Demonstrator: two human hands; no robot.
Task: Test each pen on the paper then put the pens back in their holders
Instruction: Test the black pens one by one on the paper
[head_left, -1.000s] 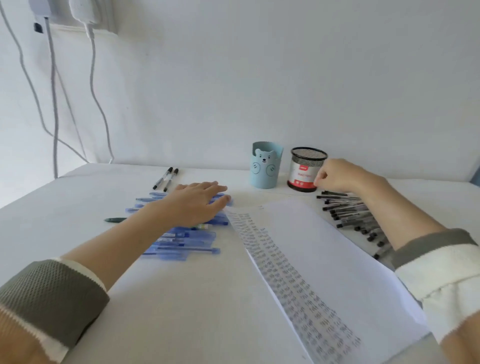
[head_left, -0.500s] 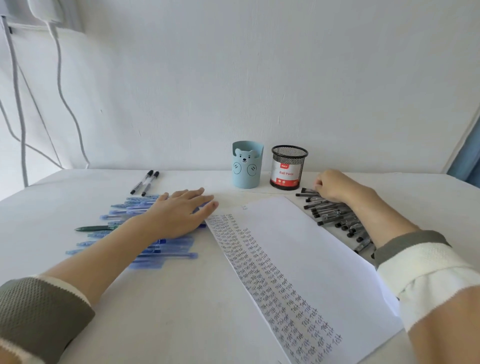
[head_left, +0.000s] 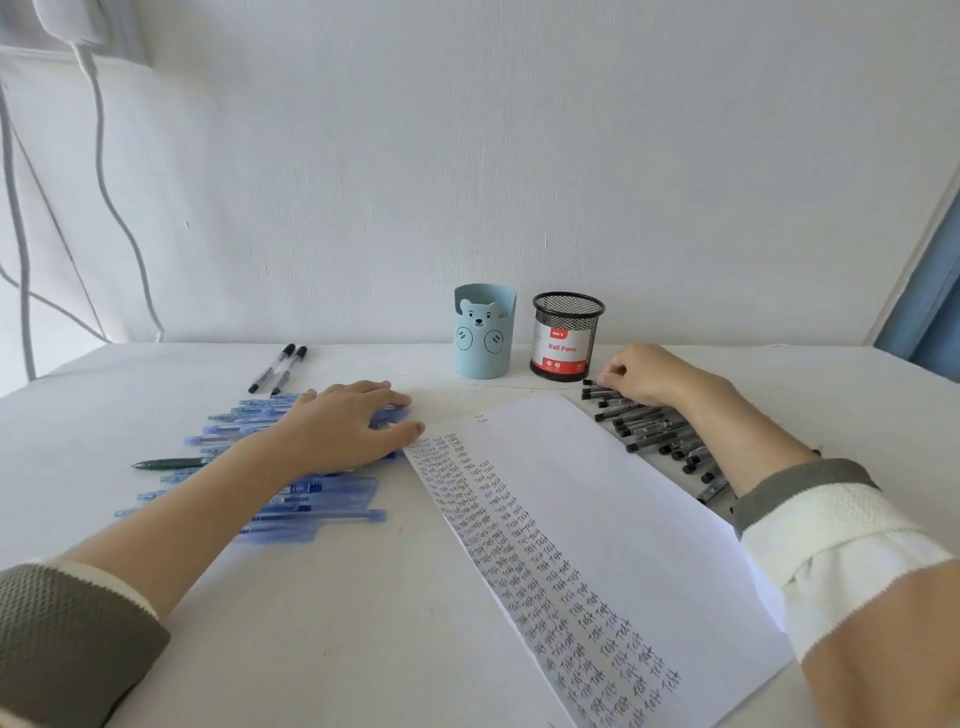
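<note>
Risk: a loose pinch could roll black pens (head_left: 640, 428) onto the paper (head_left: 597, 519). Right hand (head_left: 652, 376) curls over their far end beside the mesh holder (head_left: 567, 332), grip unclear; left hand (head_left: 345, 428) lies flat, fingers straight, on blue pens (head_left: 332, 491).

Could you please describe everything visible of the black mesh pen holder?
The black mesh pen holder is a round cup of what looks like wire mesh, with a white and red label reading "Ball Pens". It stands upright far back on the table, right of the blue bear holder. No pens show above its rim. The right hand lies close by its base, seemingly not touching.
</note>
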